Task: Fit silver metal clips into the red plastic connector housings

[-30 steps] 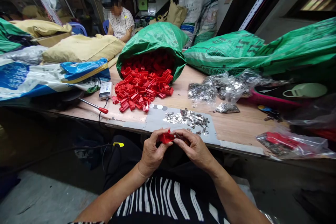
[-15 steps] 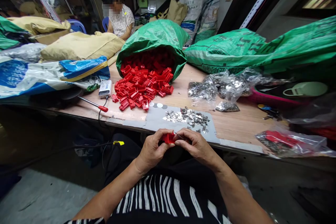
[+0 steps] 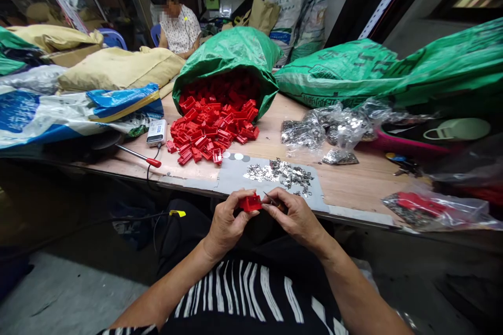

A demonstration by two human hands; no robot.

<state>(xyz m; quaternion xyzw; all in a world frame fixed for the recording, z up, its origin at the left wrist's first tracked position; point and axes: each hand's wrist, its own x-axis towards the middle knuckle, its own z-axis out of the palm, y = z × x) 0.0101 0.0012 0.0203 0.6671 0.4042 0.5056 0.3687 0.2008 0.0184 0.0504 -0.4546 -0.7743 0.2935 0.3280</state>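
My left hand [image 3: 227, 224] pinches a small red plastic housing [image 3: 250, 202] between thumb and fingers, just off the table's front edge. Close by on the right, my right hand [image 3: 295, 215] is closed around a thin metal tool with a brownish handle [image 3: 270, 199]. The tool's slim shaft points up and left, by the housing's right end; whether they touch I cannot tell. Beyond the hands, small silver metal pieces [image 3: 261, 172] and darker metal clips [image 3: 294, 175] lie loose on a grey mat [image 3: 231, 180]. A heap of similar red housings [image 3: 212, 133] spills from a green sack [image 3: 236, 49].
A red-tipped lever [image 3: 153, 163] juts out at the left near a white cabled device [image 3: 157, 132]. Clear bags of metal parts [image 3: 302, 135] lie on the right, beside a pink basket [image 3: 412, 145]. Across the table sits another person [image 3: 178, 26] among sacks.
The tool in my right hand has drawn back from the red housing, and its shaft now tilts upward. My left hand has turned the housing slightly, showing more of it.
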